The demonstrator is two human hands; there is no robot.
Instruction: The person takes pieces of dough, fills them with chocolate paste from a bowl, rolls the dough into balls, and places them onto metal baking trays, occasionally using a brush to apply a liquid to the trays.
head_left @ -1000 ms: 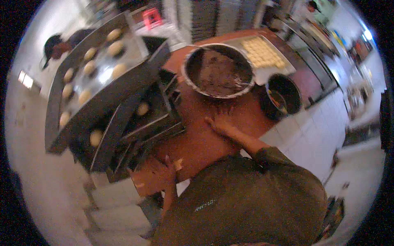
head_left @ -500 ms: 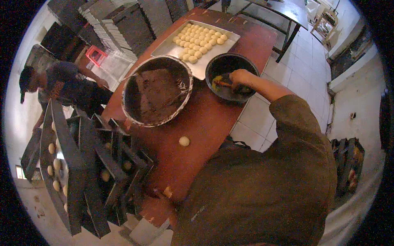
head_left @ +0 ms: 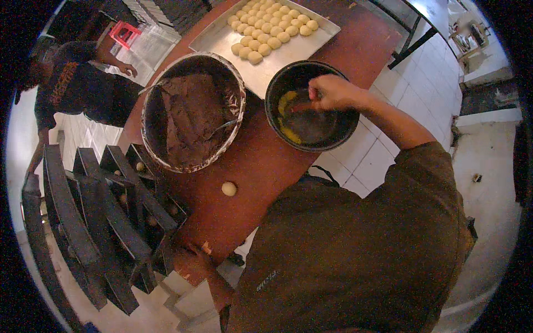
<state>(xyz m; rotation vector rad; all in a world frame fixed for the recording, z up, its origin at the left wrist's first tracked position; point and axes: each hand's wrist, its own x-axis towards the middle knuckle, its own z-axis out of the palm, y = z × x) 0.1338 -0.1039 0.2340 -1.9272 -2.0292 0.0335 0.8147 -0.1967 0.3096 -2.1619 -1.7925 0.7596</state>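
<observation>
Inside a black bowl (head_left: pixel 269 119) on the right of the table, my right hand (head_left: pixel 336 92) is closed on a reddish-brown tool, blurred and too small to name. Yellow stuff (head_left: pixel 288 133) coats the bowl's inner side. My left hand (head_left: pixel 193 261) lies on the table's near edge with its fingers loosely stretched, beside a small pale orange patch; the light there is dim. A single dough ball (head_left: pixel 229 188) sits on the red-brown table (head_left: pixel 250 166) between my hands. Left of the bowl stands a large round basin (head_left: pixel 242 105) of dark brown filling, with a metal utensil in it.
A metal tray (head_left: pixel 202 41) at the far side carries rows of dough balls. Dark baking trays (head_left: pixel 119 211) are piled crosswise at the left, with buns showing between them. Behind these stands another person (head_left: pixel 72 83), one arm reaching toward the trays. A red stool (head_left: pixel 125 34) is farther back.
My view has shifted and come closer to the table. My right hand has risen slightly within the bowl. At the left, the tilted outer tray has swung so its buns no longer show.
</observation>
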